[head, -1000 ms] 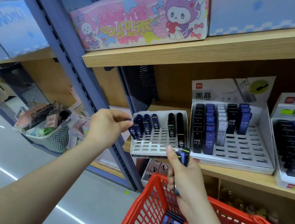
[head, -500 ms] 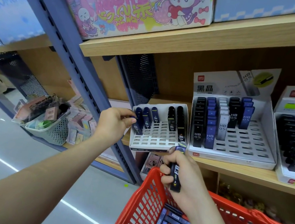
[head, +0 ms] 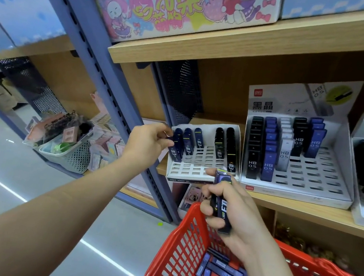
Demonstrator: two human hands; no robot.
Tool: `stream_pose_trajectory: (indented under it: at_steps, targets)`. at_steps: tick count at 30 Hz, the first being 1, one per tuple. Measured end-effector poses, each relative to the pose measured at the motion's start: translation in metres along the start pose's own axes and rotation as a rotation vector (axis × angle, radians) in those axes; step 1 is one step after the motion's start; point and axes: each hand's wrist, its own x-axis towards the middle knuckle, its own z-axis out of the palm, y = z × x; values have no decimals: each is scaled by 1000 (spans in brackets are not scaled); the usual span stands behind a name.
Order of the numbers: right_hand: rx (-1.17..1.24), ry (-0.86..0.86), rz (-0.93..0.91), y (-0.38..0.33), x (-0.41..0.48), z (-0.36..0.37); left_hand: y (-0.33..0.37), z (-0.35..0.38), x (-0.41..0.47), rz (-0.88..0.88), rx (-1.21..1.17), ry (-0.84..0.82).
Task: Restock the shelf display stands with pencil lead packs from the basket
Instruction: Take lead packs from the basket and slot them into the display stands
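Notably, "E0" packs (head: 222,208) in hands (head: 147,142) (head: 239,216), "HB 0.5" packs (head: 267,164), "黑晶" stand (head: 272,103)

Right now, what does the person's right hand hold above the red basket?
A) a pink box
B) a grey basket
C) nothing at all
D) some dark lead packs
D: the right hand has its fingers curled round dark lead packs printed "E0", just above the rim of the red basket.
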Motion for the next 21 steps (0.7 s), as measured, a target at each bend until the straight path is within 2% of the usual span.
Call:
stream_pose_trajectory:
  at_steps: [3, 7, 10, 15, 21]
  targets:
    - [-40, 20, -23, 1, 1, 2, 4, 6, 2, -45, -66, -14]
    - [-13, 2, -23, 2, 1, 4, 8, 17, -1, -223, -368, 40]
    - [12, -11, -11, 4, 2, 2, 8, 24, -4, -261, -476, 63]
    - [-9, -29, 1, 6, 0, 6, 2, 26, -8, -278, -495, 99]
    - [-51, 0, -44, 2, -2, 11, 0, 27, -13, -246, -356, 66]
